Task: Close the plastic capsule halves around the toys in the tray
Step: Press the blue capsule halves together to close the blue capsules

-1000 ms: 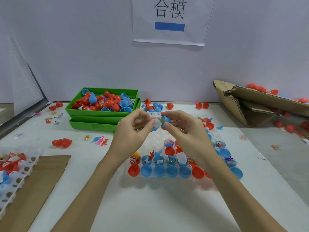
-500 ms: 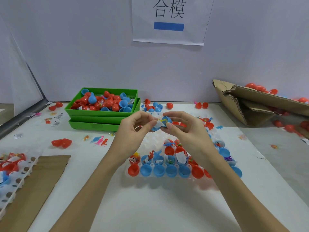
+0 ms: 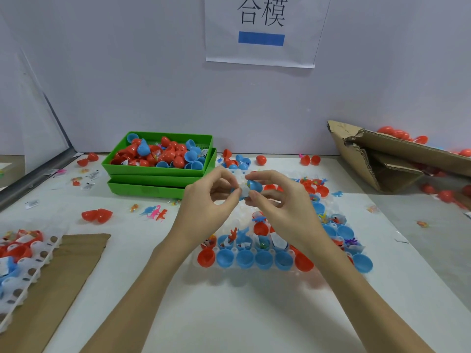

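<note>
Head cam looks down at both hands raised over the tray. Right hand pinches a blue capsule by its fingertips, left hand pinches the other side with a bit of white paper poking out between them. I'd guess it's held up off the counter so both halves can be squeezed together squarely. Can't tell if it's snapped shut yet. Plenty of open blue and red halves with little toys sit in the tray below, so lots left. Green bins behind hold a pile of capsules.
</note>
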Tool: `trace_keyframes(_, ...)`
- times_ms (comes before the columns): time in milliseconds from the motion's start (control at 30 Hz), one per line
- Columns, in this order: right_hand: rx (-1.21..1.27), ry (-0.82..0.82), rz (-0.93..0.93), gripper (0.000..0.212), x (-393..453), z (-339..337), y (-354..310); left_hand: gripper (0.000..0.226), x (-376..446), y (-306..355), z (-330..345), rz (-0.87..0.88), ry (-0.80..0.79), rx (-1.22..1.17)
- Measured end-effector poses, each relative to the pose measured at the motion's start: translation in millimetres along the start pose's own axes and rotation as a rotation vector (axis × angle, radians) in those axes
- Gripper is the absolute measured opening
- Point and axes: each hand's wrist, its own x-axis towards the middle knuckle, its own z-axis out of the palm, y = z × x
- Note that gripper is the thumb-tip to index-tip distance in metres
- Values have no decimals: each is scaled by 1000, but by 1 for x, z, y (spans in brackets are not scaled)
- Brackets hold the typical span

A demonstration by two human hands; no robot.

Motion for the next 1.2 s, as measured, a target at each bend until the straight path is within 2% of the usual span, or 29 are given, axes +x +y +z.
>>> trace_keyframes(267,-74,-19,-18,30,0,0,1,6,-2,1,-1,179,37,160)
trace_keyframes(433,-181,-5,-62,32,-1,3,2,30,-3,3,3,77,4,57)
trace_keyframes(500,-153,13,-70,31,0,1,2,26,-3,3,2,55,-27,-21)
trace_keyframes(600,-78,56,-53,29,2,-2,1,40,-4,6,1,59,-89,-39)
trace_keyframes(733,179,50,72,26,3,-7,-3,37,-4,8,2,78,-48,-31)
trace_keyframes(800,230,37,86,24,3,-8,-3,40,-3,8,2,53,-39,-66)
trace_keyframes(1000,233,41,84,23,2,-5,-3,47,-6,9,5,44,-60,-136)
trace_keyframes(1200,190,68,44,20,2,-4,-3,42,-6,9,7,44,-45,-224)
